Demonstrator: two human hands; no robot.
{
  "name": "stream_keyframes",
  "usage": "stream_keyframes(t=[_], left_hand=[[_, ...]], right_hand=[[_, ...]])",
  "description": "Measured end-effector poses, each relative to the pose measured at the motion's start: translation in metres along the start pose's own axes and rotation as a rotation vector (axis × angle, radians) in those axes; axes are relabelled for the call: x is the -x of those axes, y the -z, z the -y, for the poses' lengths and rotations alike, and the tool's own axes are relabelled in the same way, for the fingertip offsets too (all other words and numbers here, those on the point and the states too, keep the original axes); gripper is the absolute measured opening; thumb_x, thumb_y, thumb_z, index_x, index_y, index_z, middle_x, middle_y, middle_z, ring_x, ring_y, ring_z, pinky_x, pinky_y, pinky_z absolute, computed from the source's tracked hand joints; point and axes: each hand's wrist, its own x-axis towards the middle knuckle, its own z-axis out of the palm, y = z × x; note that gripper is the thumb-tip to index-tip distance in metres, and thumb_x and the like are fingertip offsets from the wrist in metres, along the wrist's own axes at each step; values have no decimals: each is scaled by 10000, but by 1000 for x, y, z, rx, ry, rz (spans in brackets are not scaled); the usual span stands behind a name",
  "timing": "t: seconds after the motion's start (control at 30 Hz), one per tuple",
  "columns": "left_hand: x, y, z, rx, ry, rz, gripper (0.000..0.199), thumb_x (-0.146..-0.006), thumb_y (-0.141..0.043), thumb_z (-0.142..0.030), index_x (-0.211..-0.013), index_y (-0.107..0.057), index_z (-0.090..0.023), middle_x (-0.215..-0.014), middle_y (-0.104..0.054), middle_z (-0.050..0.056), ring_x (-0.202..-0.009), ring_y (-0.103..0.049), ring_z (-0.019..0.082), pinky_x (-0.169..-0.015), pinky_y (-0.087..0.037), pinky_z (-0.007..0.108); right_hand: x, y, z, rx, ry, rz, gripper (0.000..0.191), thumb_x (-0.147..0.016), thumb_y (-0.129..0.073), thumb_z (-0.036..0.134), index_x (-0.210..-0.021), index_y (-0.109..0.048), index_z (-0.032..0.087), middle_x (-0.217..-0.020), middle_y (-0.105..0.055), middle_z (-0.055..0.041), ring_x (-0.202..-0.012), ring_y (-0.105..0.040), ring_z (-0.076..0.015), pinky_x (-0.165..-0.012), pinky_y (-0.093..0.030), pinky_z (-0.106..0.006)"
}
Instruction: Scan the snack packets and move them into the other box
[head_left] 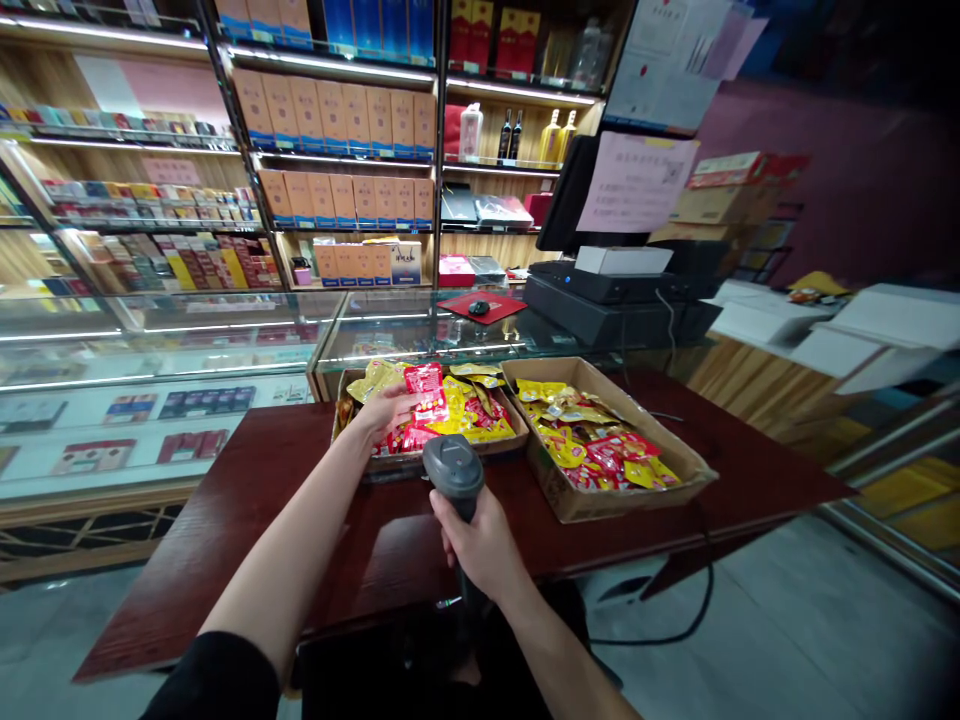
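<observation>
My left hand (388,412) grips a red snack packet (427,392) above the left cardboard box (517,437), which is filled with red and yellow packets. My right hand (480,540) is wrapped round the handle of a dark grey barcode scanner (454,468). The scanner's head is up, just in front of the left box's near edge. To the right, a second cardboard box (592,505) holds more yellow and red packets (574,425). Both boxes rest on a dark red wooden table (375,560).
Behind the table stands a glass display counter (247,340) with a mouse (478,308) on a red mat. A monitor (562,195) and black cash drawer (600,315) are at the right. A black cable (697,610) hangs below the table's right side. Stocked shelves line the back.
</observation>
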Motion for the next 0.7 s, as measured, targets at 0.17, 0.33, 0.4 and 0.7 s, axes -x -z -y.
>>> stream_keyframes(t=[0.17,0.33,0.4,0.7], left_hand=[[-1,6,0,-13,-13,90,394,-521,-853,-192,-867,-670,-149,-860,-697,49,-711,-660,122,-605,-514,186],[-2,8,1,-44,1,68,395,-509,-858,-213,-853,-671,-163,-838,-693,26,-653,-638,95,-532,-477,155],[-1,7,0,-47,-1,62,374,-511,-857,-207,-830,-667,-163,-809,-687,16,-644,-629,88,-529,-468,149],[1,5,1,-18,-3,110,400,-534,-851,-200,-883,-664,-142,-829,-681,33,-678,-639,97,-588,-508,179]], right_hand=[[1,0,-1,-11,0,-5,308,-761,-614,500,-830,-558,205,-491,-541,20,-356,-481,-119,-360,-378,-233],[-12,4,7,-122,-44,9,353,-762,-614,475,-889,-582,147,-506,-542,32,-344,-467,-93,-341,-370,-206],[-24,9,13,-208,-39,32,330,-751,-627,441,-880,-604,137,-519,-556,30,-339,-454,-79,-338,-360,-197],[-124,38,46,-668,-126,0,82,-728,-625,184,-807,-612,166,-699,-672,-24,-627,-630,-132,-548,-525,-230]])
